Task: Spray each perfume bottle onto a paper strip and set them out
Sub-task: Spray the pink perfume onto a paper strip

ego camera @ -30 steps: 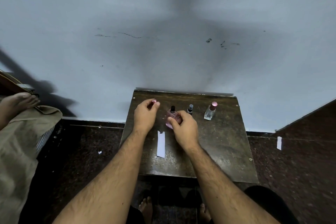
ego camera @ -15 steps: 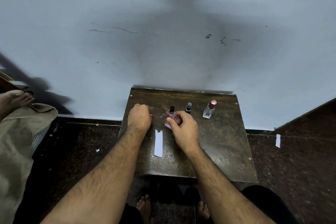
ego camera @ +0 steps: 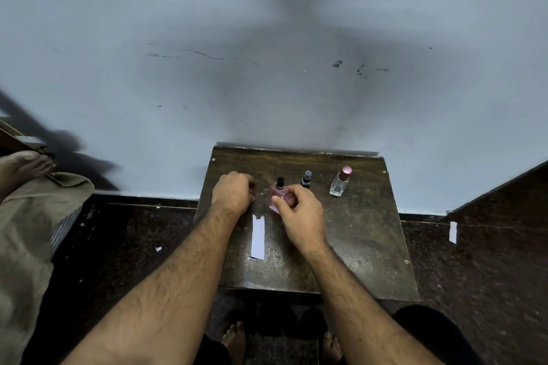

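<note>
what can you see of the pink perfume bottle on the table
The pink perfume bottle is squat, of clear pink-tinted glass, with its black spray nozzle bare and no cap on. It stands upright on the dark table, leftmost of three bottles. The right hand grips its body, hiding the near side.

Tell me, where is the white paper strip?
The white paper strip lies flat on the dark wooden table, between the two wrists, just in front of the pink glass perfume bottle.
</note>
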{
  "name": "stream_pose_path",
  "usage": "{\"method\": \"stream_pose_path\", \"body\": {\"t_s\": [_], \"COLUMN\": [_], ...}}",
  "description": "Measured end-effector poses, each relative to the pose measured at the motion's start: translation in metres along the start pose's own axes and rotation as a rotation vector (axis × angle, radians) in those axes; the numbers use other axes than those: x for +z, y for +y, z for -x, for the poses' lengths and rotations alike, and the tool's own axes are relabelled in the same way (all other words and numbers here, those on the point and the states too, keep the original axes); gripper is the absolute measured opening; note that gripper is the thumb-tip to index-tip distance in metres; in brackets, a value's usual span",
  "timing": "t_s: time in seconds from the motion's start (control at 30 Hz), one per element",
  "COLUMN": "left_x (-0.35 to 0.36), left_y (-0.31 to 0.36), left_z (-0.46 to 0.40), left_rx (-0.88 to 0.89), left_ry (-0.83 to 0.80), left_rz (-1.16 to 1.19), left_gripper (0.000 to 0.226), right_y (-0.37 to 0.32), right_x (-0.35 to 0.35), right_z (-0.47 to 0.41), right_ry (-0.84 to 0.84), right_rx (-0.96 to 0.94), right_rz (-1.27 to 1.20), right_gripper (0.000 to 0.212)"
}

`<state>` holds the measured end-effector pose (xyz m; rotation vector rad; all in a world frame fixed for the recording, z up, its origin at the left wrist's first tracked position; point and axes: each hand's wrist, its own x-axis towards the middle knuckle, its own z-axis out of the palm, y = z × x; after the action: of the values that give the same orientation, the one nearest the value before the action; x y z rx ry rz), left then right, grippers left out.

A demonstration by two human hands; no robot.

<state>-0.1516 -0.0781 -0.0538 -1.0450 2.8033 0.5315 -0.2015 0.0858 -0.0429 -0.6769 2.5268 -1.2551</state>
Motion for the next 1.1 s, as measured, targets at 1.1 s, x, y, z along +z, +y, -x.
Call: {"method": "stream_pose_path", "body": {"t_s": [1.1], "left_x": [0.038], "left_y": [0.027], "left_z": [0.088], "left_rx": [-0.468], "left_ry": [0.009], "left_rz": [0.38], "left_gripper": [0.023], "right_y": [-0.002], "right_x": [-0.014], "right_z": [0.019], "right_ry": [0.046], "right_rx": [0.034], "right_rz": [-0.084], "right_gripper": [0.013]}}
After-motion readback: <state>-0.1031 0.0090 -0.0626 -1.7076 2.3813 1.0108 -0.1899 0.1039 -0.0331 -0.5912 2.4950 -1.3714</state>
